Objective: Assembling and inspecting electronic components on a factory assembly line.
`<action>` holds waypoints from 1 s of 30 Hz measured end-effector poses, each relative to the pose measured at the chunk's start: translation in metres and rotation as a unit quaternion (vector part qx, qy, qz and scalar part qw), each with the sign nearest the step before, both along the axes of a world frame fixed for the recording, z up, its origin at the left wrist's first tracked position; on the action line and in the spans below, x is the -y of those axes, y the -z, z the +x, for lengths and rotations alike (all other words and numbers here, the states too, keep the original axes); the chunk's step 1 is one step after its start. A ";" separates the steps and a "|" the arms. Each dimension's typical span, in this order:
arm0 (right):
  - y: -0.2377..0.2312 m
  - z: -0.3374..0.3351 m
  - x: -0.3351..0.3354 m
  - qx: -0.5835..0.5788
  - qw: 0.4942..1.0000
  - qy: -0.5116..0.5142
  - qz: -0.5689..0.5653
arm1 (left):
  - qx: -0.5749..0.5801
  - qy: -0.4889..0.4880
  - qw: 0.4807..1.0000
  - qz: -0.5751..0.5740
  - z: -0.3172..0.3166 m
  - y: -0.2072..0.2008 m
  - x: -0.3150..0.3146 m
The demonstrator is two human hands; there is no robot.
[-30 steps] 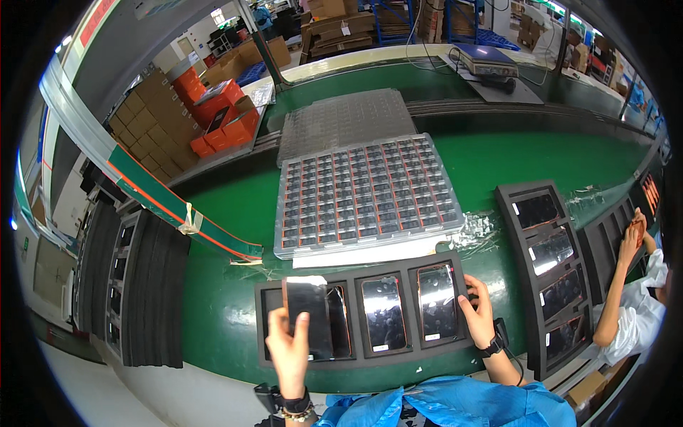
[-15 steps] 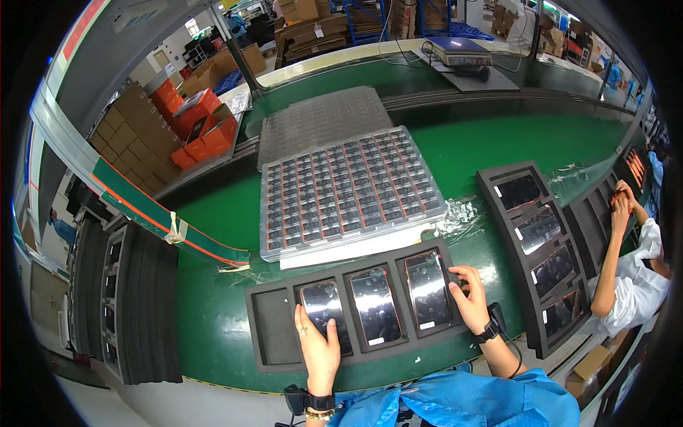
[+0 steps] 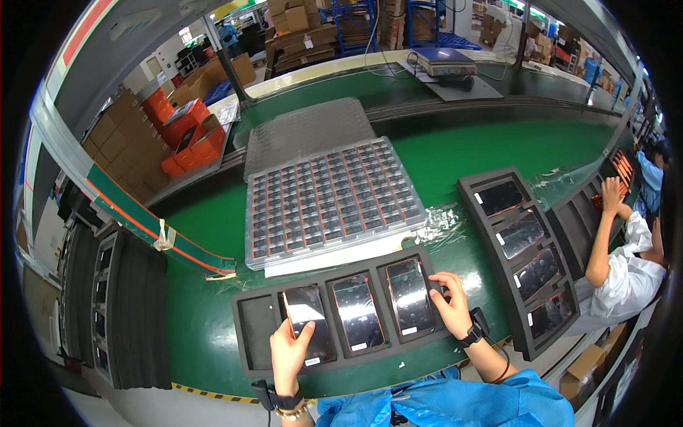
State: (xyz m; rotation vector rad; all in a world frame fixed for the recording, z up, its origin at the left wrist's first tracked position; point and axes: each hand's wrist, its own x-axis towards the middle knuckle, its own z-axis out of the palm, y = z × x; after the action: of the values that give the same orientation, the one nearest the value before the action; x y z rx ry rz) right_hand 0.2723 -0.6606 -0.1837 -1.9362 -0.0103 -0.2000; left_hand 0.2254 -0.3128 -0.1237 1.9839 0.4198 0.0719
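Note:
In front of me lies a black foam tray (image 3: pixel 250 364) with several compartments, the leftmost holding no phone. A dark smartphone (image 3: pixel 316 334) with an orange edge sits at the second compartment. My left hand (image 3: pixel 288 356) grips its left side, thumb on the glass and fingers at the edge. Whether the phone is raised is hard to tell. To its right are a middle phone (image 3: pixel 358 313) and a right phone (image 3: pixel 410 299), each with a small white label. My right hand (image 3: pixel 452 306) has its fingers curved and apart, the tips at the tray's right edge.
Beyond the tray stands a clear plastic tray (image 3: pixel 327 199) of small dark parts. Another foam tray (image 3: pixel 530 341) with phones lies right, near a co-worker's hands (image 3: pixel 612 196). Stacked foam trays (image 3: pixel 135 313) stand left. A strapped green post (image 3: pixel 153 231) rises at the left.
My left hand has shifted lower along the phone; its fingers now curl at the left edge instead of lying stretched out. The whole scene has slid slightly left. My right hand stays at the tray's edge.

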 end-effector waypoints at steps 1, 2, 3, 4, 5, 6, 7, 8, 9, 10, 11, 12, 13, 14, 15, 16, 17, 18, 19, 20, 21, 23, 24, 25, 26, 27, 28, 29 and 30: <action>0.001 0.000 0.000 -0.003 1.000 -0.005 0.000 | 0.032 -0.019 0.999 0.033 -0.002 -0.012 0.013; 0.002 0.000 -0.001 -0.002 1.000 -0.006 0.008 | 0.066 -0.025 0.997 0.022 -0.004 -0.026 0.023; 0.001 0.000 -0.001 -0.002 1.000 -0.003 0.006 | 0.065 -0.022 0.997 0.020 -0.002 -0.029 0.031; 0.002 0.000 -0.001 0.000 1.000 -0.004 0.008 | 0.070 -0.006 0.993 -0.098 -0.001 -0.031 0.037; 0.002 0.001 0.000 0.003 1.000 -0.006 0.010 | 0.073 0.010 0.974 -0.215 0.000 -0.032 0.041; 0.003 0.001 0.001 0.003 1.000 -0.006 0.008 | 0.028 0.040 0.969 -0.241 0.005 -0.027 0.043; 0.002 0.000 0.004 0.003 1.000 -0.005 0.006 | 0.018 0.055 0.974 -0.220 0.008 -0.025 0.056; 0.002 0.000 0.002 0.000 1.000 -0.004 0.015 | 0.003 0.070 0.981 -0.181 0.009 -0.012 0.062; 0.003 0.002 0.002 -0.001 1.000 -0.005 0.023 | -0.011 0.084 0.986 -0.142 0.013 0.003 0.068; 0.004 0.000 0.000 -0.002 1.000 -0.011 0.027 | -0.009 0.092 0.992 -0.084 0.012 0.014 0.072; 0.005 -0.003 0.001 -0.004 0.999 -0.012 0.030 | -0.009 0.103 0.994 -0.028 0.013 0.020 0.077; 0.005 -0.004 0.003 0.000 1.000 -0.016 0.016 | -0.026 0.124 0.991 0.036 0.015 0.023 0.079; 0.004 -0.004 0.004 0.002 1.000 -0.018 0.015 | -0.024 0.123 0.992 0.034 0.015 0.029 0.082; 0.003 -0.006 0.002 -0.003 1.000 -0.015 0.008 | 0.027 0.116 0.992 0.043 0.015 0.031 0.085; 0.002 -0.007 0.001 -0.007 1.000 -0.012 0.002 | 0.078 0.110 0.989 0.053 0.015 0.031 0.087; 0.001 -0.007 0.001 -0.014 1.000 -0.009 0.006 | 0.050 0.123 0.991 0.026 0.012 0.029 0.088; -0.001 -0.007 0.001 -0.015 1.000 -0.008 0.006 | 0.049 0.123 0.991 0.026 0.011 0.030 0.092; -0.003 -0.007 0.000 -0.017 1.000 -0.008 0.009 | 0.067 0.093 0.993 0.011 0.009 0.033 0.098; -0.005 -0.007 -0.001 -0.018 1.000 -0.007 0.011 | 0.086 0.064 0.994 -0.005 0.007 0.035 0.102; -0.003 -0.007 -0.001 -0.019 1.000 -0.005 0.012 | 0.072 0.058 0.996 -0.013 0.007 0.036 0.105; 0.000 -0.007 0.000 -0.006 1.000 -0.010 -0.006 | 0.072 0.060 0.995 -0.013 0.006 0.039 0.106; 0.001 -0.007 -0.002 0.047 0.996 -0.025 -0.075 | 0.062 0.038 0.997 -0.036 0.007 0.047 0.105; -0.001 -0.010 -0.007 0.067 0.987 -0.026 -0.145 | 0.054 0.012 0.992 -0.114 0.007 0.048 0.104; -0.006 -0.012 -0.012 0.086 0.973 -0.027 -0.213 | 0.051 0.003 0.982 -0.181 0.005 0.048 0.102; -0.007 -0.013 -0.015 0.121 0.949 -0.033 -0.289 | 0.058 0.005 0.977 -0.206 0.005 0.046 0.099; -0.008 -0.014 -0.018 0.120 0.950 -0.032 -0.288 | 0.064 0.006 0.971 -0.231 0.005 0.044 0.098; -0.010 -0.015 -0.021 0.105 0.948 -0.041 -0.298 | 0.036 -0.013 0.956 -0.292 0.005 0.040 0.097; -0.012 -0.016 -0.023 0.090 0.945 -0.052 -0.309 | 0.009 -0.035 0.935 -0.352 0.005 0.033 0.097; -0.014 -0.018 -0.023 0.064 0.942 -0.060 -0.323 | -0.021 -0.042 0.931 -0.363 0.005 0.023 0.099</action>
State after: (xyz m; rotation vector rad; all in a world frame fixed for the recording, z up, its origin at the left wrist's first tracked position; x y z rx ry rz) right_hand 0.2548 -0.6373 -0.1698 -2.5637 -0.3160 -0.2629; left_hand 0.2306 -0.4117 -0.1470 1.2376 0.4752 -0.0657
